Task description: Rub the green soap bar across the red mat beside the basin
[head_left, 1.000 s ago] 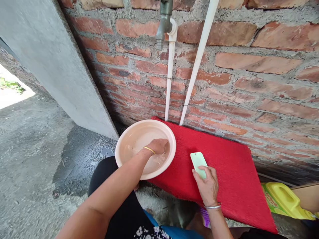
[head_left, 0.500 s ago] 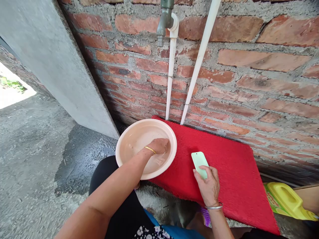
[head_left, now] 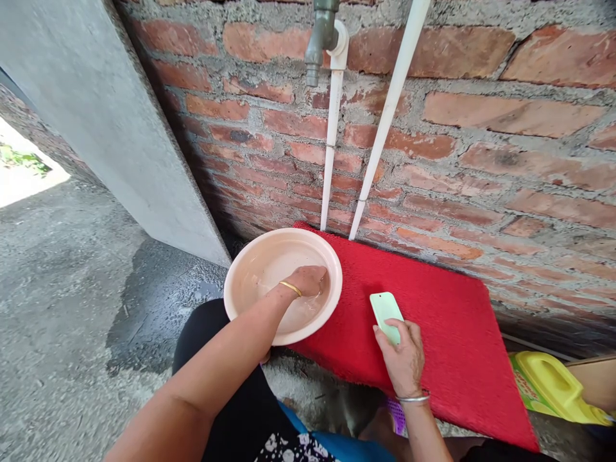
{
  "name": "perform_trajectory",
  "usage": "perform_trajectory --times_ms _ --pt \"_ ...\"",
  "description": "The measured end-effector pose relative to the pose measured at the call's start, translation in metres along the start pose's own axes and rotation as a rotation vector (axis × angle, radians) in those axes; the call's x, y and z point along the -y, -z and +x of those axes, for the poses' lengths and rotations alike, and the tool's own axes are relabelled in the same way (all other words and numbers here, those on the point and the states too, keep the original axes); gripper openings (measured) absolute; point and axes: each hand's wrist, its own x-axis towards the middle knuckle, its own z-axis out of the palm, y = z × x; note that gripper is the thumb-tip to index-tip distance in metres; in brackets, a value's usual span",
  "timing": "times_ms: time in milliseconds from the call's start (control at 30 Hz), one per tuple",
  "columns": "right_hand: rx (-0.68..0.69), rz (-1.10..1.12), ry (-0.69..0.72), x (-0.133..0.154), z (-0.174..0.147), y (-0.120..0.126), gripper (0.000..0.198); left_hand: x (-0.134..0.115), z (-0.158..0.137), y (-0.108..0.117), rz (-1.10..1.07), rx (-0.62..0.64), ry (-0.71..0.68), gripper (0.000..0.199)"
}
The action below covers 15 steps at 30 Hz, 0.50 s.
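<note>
My left hand [head_left: 308,280], with a gold bangle at the wrist, reaches into a pale pink basin [head_left: 283,337] that holds shallow water. Its fingers are curled down near the basin's right wall; whatever they hold, if anything, is hidden. Over the red cloth-covered bench [head_left: 447,333], my right hand [head_left: 405,356] grips the near end of a pale green flat piece [head_left: 384,308], a rounded rectangle with a small hole at its far end. The thumb lies on one side and the fingers on the other. Its underside is out of sight.
A grey tap [head_left: 318,45] and two white pipes [head_left: 382,135] run along the brick wall [head_left: 524,160]. At left a grey slab [head_left: 120,128] leans beside wet concrete floor [head_left: 154,308]. A yellow jug [head_left: 558,385] stands off the bench's right end.
</note>
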Motion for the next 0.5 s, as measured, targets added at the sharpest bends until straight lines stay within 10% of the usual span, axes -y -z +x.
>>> perform_trajectory --times_ms 500 --pt "-0.017 -0.009 0.012 0.0001 -0.0002 -0.0007 0.041 -0.0007 -0.0004 0.0012 0.030 0.011 -0.008 0.030"
